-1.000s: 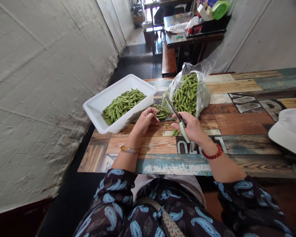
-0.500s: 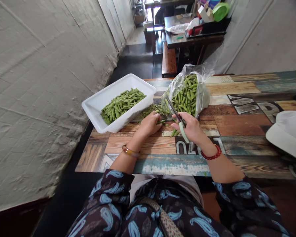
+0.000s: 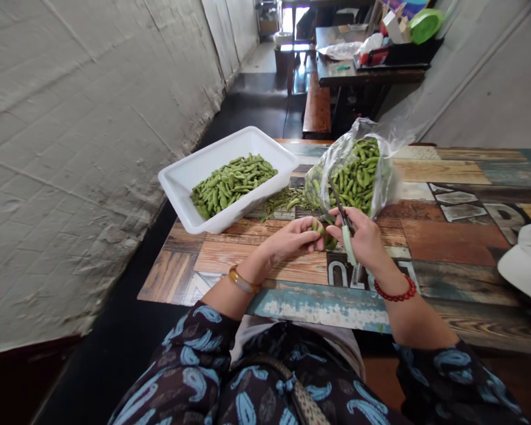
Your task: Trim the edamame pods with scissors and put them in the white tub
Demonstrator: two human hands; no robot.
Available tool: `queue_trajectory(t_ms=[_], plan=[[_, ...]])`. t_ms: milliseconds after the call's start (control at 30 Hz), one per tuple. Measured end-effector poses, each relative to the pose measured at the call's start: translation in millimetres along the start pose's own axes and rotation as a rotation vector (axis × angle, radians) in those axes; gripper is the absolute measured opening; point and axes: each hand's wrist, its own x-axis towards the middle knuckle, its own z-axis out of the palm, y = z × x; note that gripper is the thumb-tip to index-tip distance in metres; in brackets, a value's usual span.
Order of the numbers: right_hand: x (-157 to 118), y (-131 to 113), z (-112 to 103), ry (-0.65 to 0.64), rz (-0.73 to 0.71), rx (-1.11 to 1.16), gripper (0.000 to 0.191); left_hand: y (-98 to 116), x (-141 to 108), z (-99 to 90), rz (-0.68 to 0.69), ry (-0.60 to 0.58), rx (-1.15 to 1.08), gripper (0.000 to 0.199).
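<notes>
My left hand (image 3: 298, 237) has its fingers closed round a green pod (image 3: 317, 228), close to the table's front edge. Just right of it, my right hand (image 3: 361, 239) grips scissors (image 3: 346, 231) with pale green handles, blades pointing up toward the bag. An open clear plastic bag (image 3: 387, 183) full of green pods (image 3: 356, 174) lies beyond my right hand. To the left stands a white tub (image 3: 228, 223) with a heap of pods (image 3: 234, 183) in it. Small trimmings (image 3: 287, 200) lie between tub and bag.
The patchwork wooden table (image 3: 451, 242) carries a white cap (image 3: 528, 260) at the right. A rough pale wall (image 3: 92, 147) runs along the left. Farther back are a bench (image 3: 317, 106) and another table (image 3: 330, 71) with a green plastic item (image 3: 425, 26).
My left hand has moved right, away from the trimmings and closer to the scissors, with a pod now in its fingers. The view has shifted slightly.
</notes>
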Motion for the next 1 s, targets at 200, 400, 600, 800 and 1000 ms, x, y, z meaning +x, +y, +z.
queue_trajectory(t_ms=[200,400,600,800,1000], plan=[[-2.0,0.3,-0.1,-0.021,0.029,-0.014,0.03,9.5,-3.9,-21.5,0.08,0.257,0.068,0.01],[-2.1,-0.1,0.6,-0.018,-0.001,-0.027,0.028,7.5,-2.0,-57.9,0.101,0.786,1.001,0.017],[-1.4,-2.7,0.7,-0.009,-0.029,-0.024,0.026,2.0,7.3,-60.9,-0.249,0.83,1.453,0.029],[-0.1,2.6,2.3,-0.01,-0.036,-0.039,0.026,0.7,9.5,-68.2,-0.174,0.774,1.408,0.022],[0.1,2.1,0.4,0.012,-0.016,-0.027,0.028,5.7,0.5,-65.1,0.156,0.688,0.514,0.017]])
